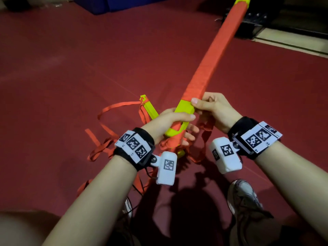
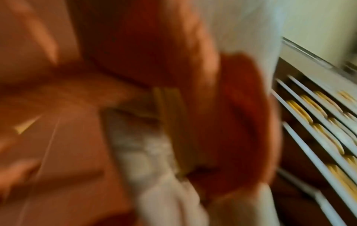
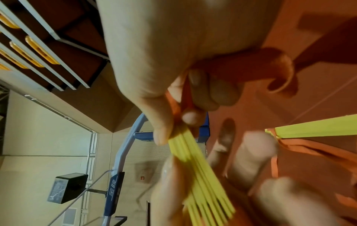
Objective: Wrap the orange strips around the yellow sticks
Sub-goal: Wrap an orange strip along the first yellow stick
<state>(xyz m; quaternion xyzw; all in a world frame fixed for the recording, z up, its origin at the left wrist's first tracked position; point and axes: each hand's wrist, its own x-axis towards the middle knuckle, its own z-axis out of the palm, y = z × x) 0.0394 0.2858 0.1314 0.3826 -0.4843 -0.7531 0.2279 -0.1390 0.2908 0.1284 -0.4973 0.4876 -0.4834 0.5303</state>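
Note:
A long yellow stick (image 1: 184, 108) runs from the lower middle to the top right, most of its length wound in orange strip (image 1: 218, 50). My left hand (image 1: 170, 125) grips the bare yellow lower end. My right hand (image 1: 207, 105) pinches the stick at the edge of the wrapping, thumb on top; in the right wrist view its fingers (image 3: 193, 94) also clamp orange strip against the yellow stick (image 3: 195, 160). A second yellow stick (image 1: 149, 107) lies on the floor behind my left hand, with loose orange strips (image 1: 113, 107) tied at its end. The left wrist view is blurred.
Dark red floor (image 1: 71, 59) all around. Loose orange strips (image 1: 101, 146) coil on the floor to the left and under my hands. A blue mat (image 1: 124, 4) lies at the top, a dark box (image 1: 252, 23) at the top right. My shoe (image 1: 243, 201) is at the lower right.

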